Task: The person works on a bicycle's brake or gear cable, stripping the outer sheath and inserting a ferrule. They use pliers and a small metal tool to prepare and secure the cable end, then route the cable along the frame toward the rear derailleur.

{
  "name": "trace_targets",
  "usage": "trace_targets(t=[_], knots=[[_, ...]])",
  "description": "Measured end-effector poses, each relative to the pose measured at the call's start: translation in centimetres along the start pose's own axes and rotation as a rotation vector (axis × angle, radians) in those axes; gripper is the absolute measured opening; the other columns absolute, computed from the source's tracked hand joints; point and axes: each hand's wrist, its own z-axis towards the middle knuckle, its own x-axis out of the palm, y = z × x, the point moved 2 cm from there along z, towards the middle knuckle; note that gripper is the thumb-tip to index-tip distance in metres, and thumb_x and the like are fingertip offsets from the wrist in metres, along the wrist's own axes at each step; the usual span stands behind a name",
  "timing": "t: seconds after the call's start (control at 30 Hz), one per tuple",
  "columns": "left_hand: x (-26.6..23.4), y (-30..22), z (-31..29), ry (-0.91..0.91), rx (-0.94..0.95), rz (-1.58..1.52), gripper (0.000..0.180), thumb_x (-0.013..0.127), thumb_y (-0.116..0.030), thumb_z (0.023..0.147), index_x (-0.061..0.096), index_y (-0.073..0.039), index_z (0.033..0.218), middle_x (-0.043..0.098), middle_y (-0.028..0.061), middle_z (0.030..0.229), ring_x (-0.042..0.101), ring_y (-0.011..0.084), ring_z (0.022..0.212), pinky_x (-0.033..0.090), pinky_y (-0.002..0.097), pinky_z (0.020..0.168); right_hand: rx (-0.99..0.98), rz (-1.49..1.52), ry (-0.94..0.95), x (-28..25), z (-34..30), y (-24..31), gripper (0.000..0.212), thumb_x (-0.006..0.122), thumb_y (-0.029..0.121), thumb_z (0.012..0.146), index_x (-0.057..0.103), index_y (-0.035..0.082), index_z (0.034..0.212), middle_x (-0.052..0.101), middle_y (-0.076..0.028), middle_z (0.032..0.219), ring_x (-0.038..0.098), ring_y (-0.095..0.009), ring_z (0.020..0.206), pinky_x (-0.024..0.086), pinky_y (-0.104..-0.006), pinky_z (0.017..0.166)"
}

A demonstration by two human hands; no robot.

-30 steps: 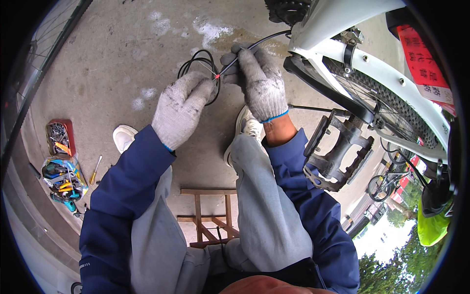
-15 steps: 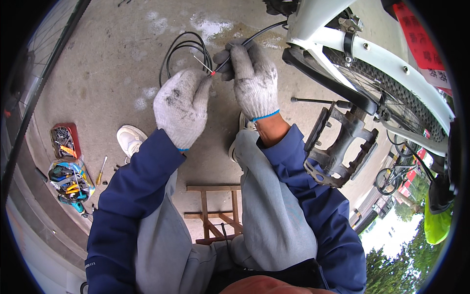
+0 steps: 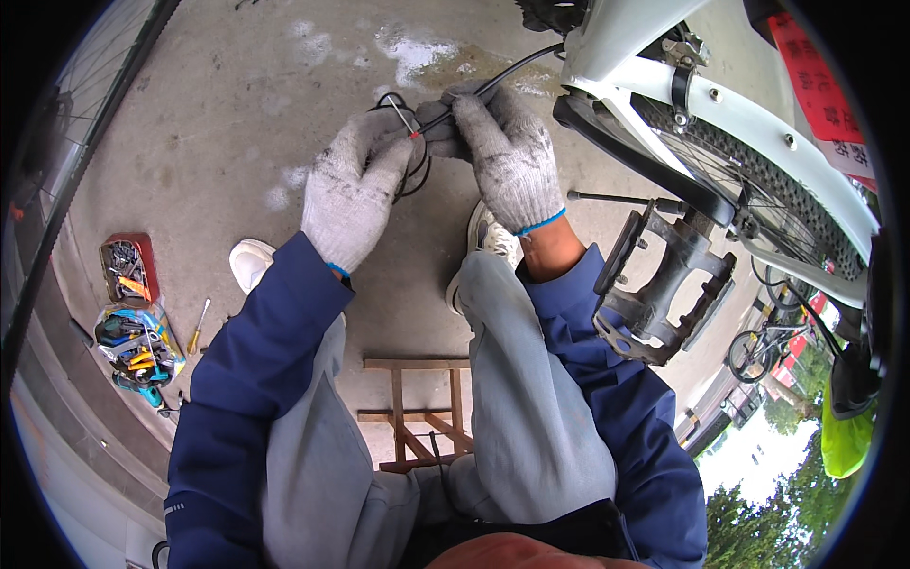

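Both my hands wear dirty pale-grey knitted gloves and meet in front of me. My left hand pinches a black cable beside a small red piece, from which a thin silver rod sticks out. Closed on the same black cable is my right hand, just to the right, with fingertips close to the left ones. From there the cable runs up to the white bicycle frame. A loose loop of cable hangs behind my left fingers, partly hidden by them.
At right are the bicycle's crank and black pedal, near my right forearm, and the rear wheel. A red box of small parts, a bag of tools and a screwdriver lie left. A wooden stool stands beneath me.
The cable loop has been drawn in from the left and now sits mostly behind my hands. My right hand has shifted slightly right and down; my left fingers have turned around the red piece.
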Motion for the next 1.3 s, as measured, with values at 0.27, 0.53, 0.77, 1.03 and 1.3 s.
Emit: trace_targets(t=[0.27, 0.53, 0.77, 1.03, 1.3], knots=[[-0.3, -0.3, -0.4, 0.037, -0.159, -0.146, 0.037, 0.065, -0.015, 0.105, 0.065, 0.002, 0.138, 0.073, 0.0089, 0.117, 0.064, 0.0112, 0.093, 0.055, 0.0272, 0.086, -0.039, -0.162, -0.03, -0.4, 0.4, -0.1, 0.032, 0.06, 0.023, 0.111, 0.067, -0.006, 0.124, 0.075, -0.013, 0.106, 0.074, -0.019, 0.092, 0.063, -0.0343, 0.088], [-0.5, -0.5, -0.8, 0.06, -0.03, -0.221, 0.025, 0.058, -0.002, 0.106, 0.074, -0.002, 0.126, 0.075, 0.0033, 0.105, 0.063, 0.0063, 0.09, 0.053, 0.0248, 0.08, -0.018, -0.064, -0.018, 0.2, -0.2, 0.7, 0.032, 0.062, 0.024, 0.11, 0.068, -0.005, 0.123, 0.074, -0.01, 0.102, 0.072, -0.017, 0.087, 0.062, -0.0338, 0.085], [-1.3, -2.0, 0.7, 0.105, 0.428, 0.27, 0.027, 0.06, 0.002, 0.103, 0.072, -0.002, 0.127, 0.075, 0.0104, 0.102, 0.07, 0.0161, 0.088, 0.057, 0.0325, 0.081, 0.042, 0.03, -0.027, 0.2, 0.1, 0.4, 0.032, 0.063, 0.024, 0.109, 0.067, -0.006, 0.12, 0.073, -0.011, 0.101, 0.07, -0.017, 0.086, 0.061, -0.0334, 0.084], [-2.0, -1.5, -0.2, 0.218, -0.002, 0.251, 0.025, 0.06, -0.008, 0.105, 0.066, 0.0, 0.128, 0.073, 0.0122, 0.1, 0.071, 0.0224, 0.089, 0.057, 0.0338, 0.08, 0.019, 0.013, -0.026, 0.0, -0.1, 0.3, 0.033, 0.062, 0.024, 0.11, 0.067, -0.006, 0.121, 0.073, -0.011, 0.102, 0.071, -0.018, 0.09, 0.061, -0.0338, 0.087], [-2.0, -1.0, -0.6, 0.241, -0.345, -0.166, 0.044, 0.053, -0.04, 0.11, 0.069, -0.001, 0.122, 0.058, -0.0023, 0.081, 0.047, 0.0067, 0.067, 0.038, 0.0249, 0.06, 0.068, 0.096, -0.043, 0.4, -0.2, 0.7, 0.035, 0.06, 0.025, 0.11, 0.067, -0.006, 0.124, 0.073, -0.011, 0.106, 0.071, -0.018, 0.091, 0.061, -0.034, 0.087]])
